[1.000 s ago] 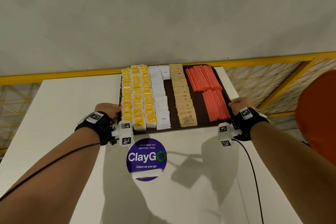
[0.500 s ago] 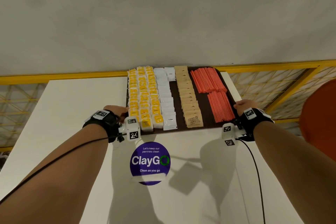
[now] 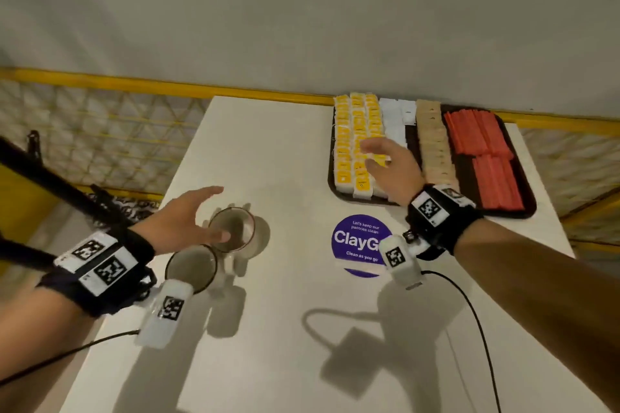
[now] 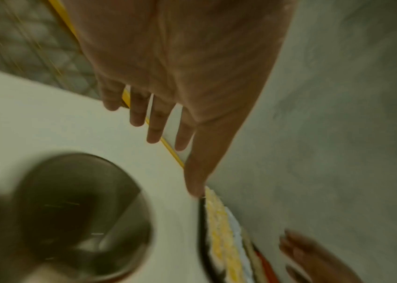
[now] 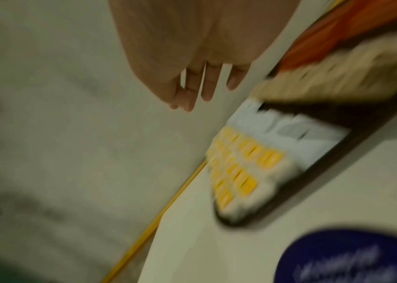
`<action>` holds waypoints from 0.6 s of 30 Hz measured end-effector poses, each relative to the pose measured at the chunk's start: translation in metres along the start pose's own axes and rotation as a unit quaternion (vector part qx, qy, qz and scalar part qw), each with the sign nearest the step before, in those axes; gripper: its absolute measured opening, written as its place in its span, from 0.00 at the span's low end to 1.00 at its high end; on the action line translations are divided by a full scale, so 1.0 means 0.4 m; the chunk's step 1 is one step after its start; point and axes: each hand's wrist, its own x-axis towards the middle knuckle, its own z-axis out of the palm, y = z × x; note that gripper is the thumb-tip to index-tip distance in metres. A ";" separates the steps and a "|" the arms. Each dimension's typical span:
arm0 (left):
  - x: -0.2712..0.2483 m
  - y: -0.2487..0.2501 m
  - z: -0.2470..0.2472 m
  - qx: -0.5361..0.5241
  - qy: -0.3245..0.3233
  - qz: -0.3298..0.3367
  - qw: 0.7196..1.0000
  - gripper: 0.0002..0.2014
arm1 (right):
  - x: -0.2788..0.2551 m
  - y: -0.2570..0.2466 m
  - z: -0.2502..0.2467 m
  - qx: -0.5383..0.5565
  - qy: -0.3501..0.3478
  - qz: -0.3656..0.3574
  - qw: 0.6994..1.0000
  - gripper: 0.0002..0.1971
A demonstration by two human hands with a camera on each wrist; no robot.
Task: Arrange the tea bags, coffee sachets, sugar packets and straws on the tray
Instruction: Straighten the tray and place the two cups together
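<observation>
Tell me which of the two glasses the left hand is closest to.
The farther glass, the one nearer the tray: the left hand reaches over its rim. The other glass sits closer to the person, beside the wrist.

R hand (image 3: 385,168) covers part of tea bags (image 3: 352,131) & white sachets (image 3: 394,121) under it | L hand (image 3: 188,214) overlaps rim of nearer-thumb glass (image 3: 235,228) | 2nd glass (image 3: 191,266) partly behind L wrist cam | both wrist views motion-blurred, packet print unreadable | sticker (image 3: 355,241) txt cut by R wrist cam
</observation>
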 end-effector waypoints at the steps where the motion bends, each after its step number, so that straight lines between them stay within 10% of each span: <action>1: -0.038 -0.041 0.004 0.026 -0.026 -0.026 0.999 0.48 | -0.013 -0.032 0.068 0.004 -0.062 -0.026 0.998 0.17; 7: -0.106 -0.162 0.093 0.046 -0.046 -0.051 0.997 0.60 | -0.101 -0.149 0.399 -0.176 -0.356 -0.066 0.915 0.49; 18: -0.050 -0.218 0.124 0.025 0.029 0.038 0.999 0.47 | -0.110 -0.184 0.447 -0.242 -0.367 -0.037 0.897 0.44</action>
